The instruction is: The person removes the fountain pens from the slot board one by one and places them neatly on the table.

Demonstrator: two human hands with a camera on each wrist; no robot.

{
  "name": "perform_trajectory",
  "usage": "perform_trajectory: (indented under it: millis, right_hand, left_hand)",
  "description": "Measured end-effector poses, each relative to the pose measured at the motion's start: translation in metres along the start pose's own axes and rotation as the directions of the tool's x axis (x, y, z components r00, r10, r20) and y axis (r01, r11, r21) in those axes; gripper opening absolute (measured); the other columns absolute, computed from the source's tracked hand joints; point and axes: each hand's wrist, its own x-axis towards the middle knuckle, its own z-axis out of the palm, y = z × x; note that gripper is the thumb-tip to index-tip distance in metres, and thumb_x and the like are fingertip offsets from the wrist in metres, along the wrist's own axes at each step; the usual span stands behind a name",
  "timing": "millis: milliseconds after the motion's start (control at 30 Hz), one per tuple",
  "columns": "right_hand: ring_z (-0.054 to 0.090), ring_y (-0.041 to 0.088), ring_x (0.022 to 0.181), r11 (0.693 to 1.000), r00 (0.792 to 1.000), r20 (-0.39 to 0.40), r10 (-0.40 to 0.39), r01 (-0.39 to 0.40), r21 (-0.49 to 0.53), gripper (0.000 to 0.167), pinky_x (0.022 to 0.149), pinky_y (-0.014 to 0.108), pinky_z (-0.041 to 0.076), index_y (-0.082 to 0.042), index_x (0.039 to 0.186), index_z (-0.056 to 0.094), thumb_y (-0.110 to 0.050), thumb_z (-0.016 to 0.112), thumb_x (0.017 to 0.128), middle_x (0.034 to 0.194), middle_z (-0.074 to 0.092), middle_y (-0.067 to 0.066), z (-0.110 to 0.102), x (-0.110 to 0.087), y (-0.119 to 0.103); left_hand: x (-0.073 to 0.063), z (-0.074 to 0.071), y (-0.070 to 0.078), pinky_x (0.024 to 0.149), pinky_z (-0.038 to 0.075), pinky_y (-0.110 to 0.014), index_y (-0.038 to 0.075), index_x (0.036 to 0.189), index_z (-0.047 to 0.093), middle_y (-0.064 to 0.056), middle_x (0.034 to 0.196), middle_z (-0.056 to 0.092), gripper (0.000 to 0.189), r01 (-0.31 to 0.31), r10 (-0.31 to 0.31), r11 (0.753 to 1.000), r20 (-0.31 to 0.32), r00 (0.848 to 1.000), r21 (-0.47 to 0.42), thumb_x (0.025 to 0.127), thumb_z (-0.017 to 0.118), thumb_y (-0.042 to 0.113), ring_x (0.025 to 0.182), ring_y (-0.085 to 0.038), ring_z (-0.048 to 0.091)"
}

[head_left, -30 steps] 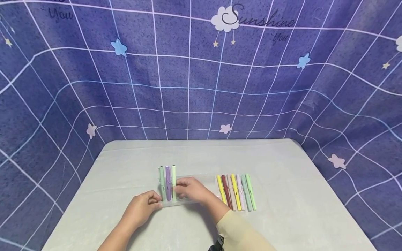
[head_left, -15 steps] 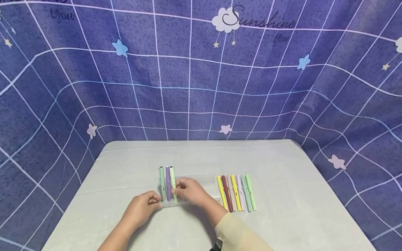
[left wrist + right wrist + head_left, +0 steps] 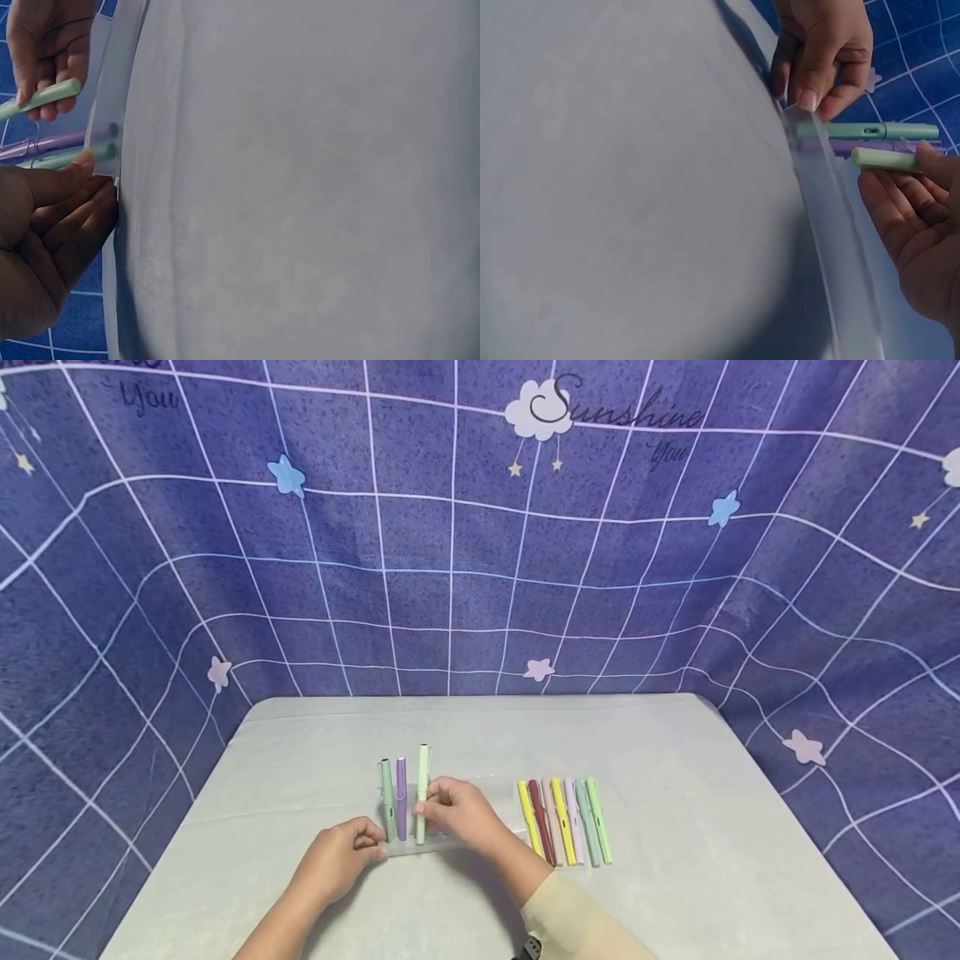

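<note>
My right hand (image 3: pixel 457 812) pinches a pale green capped pen (image 3: pixel 423 772) between thumb and fingers. The pen is held upright over a long clear plastic box (image 3: pixel 829 202); in the right wrist view its lower end sticks out past the thumb. To its left, a purple pen (image 3: pixel 401 781) and a sage green pen (image 3: pixel 387 789) stand upright side by side at the box's left end. My left hand (image 3: pixel 341 858) grips that end's near corner, thumb (image 3: pixel 85 160) on the wall and fingers curled beneath. The right hand covers part of the box.
Right of the box lies a row of several capped pens: two yellow ones (image 3: pixel 558 802), a dark red one (image 3: pixel 542 818), a beige, a lilac, a sage and a bright green one (image 3: pixel 596 806). The table (image 3: pixel 675 893) has a pale cloth, with a blue-purple grid curtain (image 3: pixel 480 527) around it.
The pale green pen first leaned left against the purple pen; now it is raised, upright and farther right, apart from it. My left hand keeps its place at the box corner.
</note>
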Motion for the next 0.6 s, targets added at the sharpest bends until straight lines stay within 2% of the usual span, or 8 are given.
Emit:
perform_trajectory:
  millis: [267,600]
  right_hand:
    - [0.071,0.018,0.08,0.999,0.999,0.001,0.033,-0.033,0.04,0.015,0.075,0.037,0.061,-0.008,0.094,0.064,-0.022,0.07,0.092,0.085,0.071,0.007,-0.008,-0.007,0.013]
    - [0.071,0.017,0.079,0.998,0.999,0.003,0.051,-0.051,0.035,0.011,0.074,0.032,0.061,-0.008,0.095,0.064,-0.019,0.067,0.094,0.087,0.071,0.007,-0.025,-0.014,0.021]
  left_hand:
    - [0.0,0.0,0.0,0.083,0.056,-0.042,0.02,0.091,0.069,0.013,0.08,0.071,0.014,0.007,-0.007,1.0,0.0,1.0,0.009,0.081,0.078,0.018,0.078,-0.006,0.066]
    - [0.0,-0.001,0.001,0.084,0.056,-0.041,0.02,0.091,0.068,0.013,0.08,0.071,0.014,0.002,-0.003,1.0,0.001,1.0,0.007,0.081,0.078,0.016,0.079,-0.007,0.066]
